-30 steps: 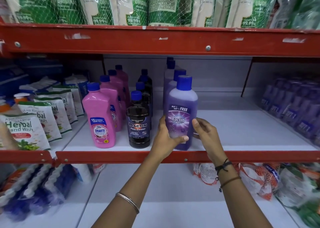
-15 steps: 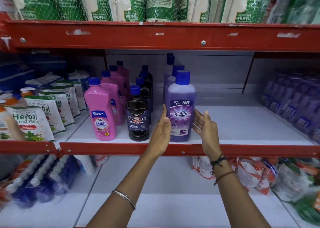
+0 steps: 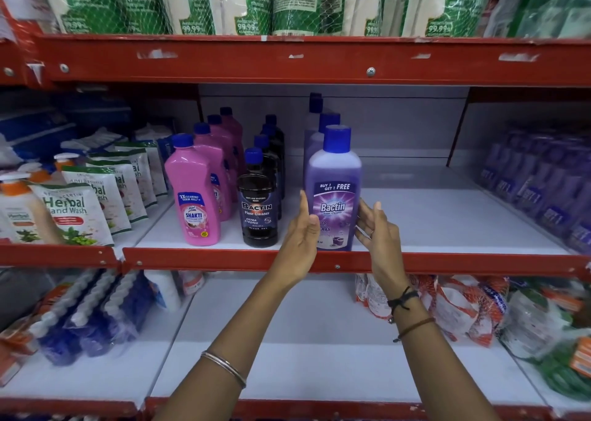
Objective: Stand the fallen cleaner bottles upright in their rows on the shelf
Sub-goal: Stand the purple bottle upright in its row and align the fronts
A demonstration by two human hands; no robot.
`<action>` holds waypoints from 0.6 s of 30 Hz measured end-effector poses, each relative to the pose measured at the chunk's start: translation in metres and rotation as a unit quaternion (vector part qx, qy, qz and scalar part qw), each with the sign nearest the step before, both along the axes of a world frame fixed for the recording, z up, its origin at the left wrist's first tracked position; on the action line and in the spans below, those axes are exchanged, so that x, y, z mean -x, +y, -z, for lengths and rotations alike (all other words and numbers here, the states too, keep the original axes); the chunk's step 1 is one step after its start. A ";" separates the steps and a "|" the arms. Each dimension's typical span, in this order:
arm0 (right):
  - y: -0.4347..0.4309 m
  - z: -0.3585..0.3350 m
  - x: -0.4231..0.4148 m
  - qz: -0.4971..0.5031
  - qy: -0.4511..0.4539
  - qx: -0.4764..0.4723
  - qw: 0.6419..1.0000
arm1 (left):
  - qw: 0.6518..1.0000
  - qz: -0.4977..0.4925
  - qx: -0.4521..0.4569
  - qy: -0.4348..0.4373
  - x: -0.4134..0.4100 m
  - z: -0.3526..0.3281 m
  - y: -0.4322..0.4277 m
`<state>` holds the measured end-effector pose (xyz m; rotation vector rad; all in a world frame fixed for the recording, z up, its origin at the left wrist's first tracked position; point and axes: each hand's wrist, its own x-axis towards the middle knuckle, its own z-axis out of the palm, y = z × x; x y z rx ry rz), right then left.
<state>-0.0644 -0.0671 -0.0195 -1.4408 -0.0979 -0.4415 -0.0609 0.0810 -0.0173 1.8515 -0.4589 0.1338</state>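
Note:
A purple Bactin bottle (image 3: pixel 334 184) with a blue cap stands upright at the front of its row on the white shelf (image 3: pixel 431 228). More purple bottles (image 3: pixel 316 126) stand behind it. My left hand (image 3: pixel 300 238) is at its left side and my right hand (image 3: pixel 377 232) at its right side, both with fingers spread and palms facing the bottle, neither gripping it. To the left a row of black Bactin bottles (image 3: pixel 257 209) and a row of pink Shakti bottles (image 3: pixel 193 193) stand upright.
The red shelf lip (image 3: pixel 447 260) runs just under my hands. Herbal hand wash pouches (image 3: pixel 70 212) fill the left bay and wrapped purple packs (image 3: pixel 543 190) line the right. Green Dettol pouches (image 3: pixel 192 1) hang above. Blue toilet cleaners (image 3: pixel 86 318) lie on the lower shelf.
Both hands gripped the purple bottle a second ago, then let go and opened. The bottle now stands free at the shelf front.

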 end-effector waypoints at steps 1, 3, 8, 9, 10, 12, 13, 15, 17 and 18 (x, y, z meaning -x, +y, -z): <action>0.003 0.001 0.002 0.013 0.001 -0.003 1.000 | 1.000 -0.013 0.015 -0.003 0.003 0.001 -0.001; 0.013 0.005 0.009 0.094 -0.013 -0.005 0.996 | 0.993 -0.082 0.068 -0.040 0.011 0.005 0.001; 0.054 0.010 0.036 0.156 -0.185 0.029 0.970 | 0.939 -0.243 0.200 -0.138 0.013 0.011 0.033; 0.066 0.009 0.038 0.111 -0.194 0.034 0.974 | 0.940 -0.245 0.200 -0.129 0.009 0.009 0.044; 0.077 0.008 0.035 0.061 -0.181 0.038 0.981 | 0.945 -0.238 0.192 -0.119 0.005 0.008 0.050; 0.102 0.004 0.022 -0.021 -0.115 0.044 0.992 | 0.956 -0.223 0.162 -0.098 -0.008 0.009 0.065; 0.113 0.002 0.014 -0.041 -0.075 0.043 0.995 | 0.962 -0.213 0.150 -0.088 -0.014 0.009 0.071; 0.129 -0.002 -0.001 -0.051 -0.027 0.023 0.998 | 0.969 -0.191 0.134 -0.076 -0.023 0.011 0.081; 0.138 -0.003 -0.016 -0.048 -0.009 0.007 0.999 | 0.976 -0.167 0.122 -0.073 -0.026 0.011 0.088; 0.141 -0.002 -0.022 -0.047 -0.002 0.000 0.999 | 0.978 -0.154 0.117 -0.073 -0.026 0.009 0.090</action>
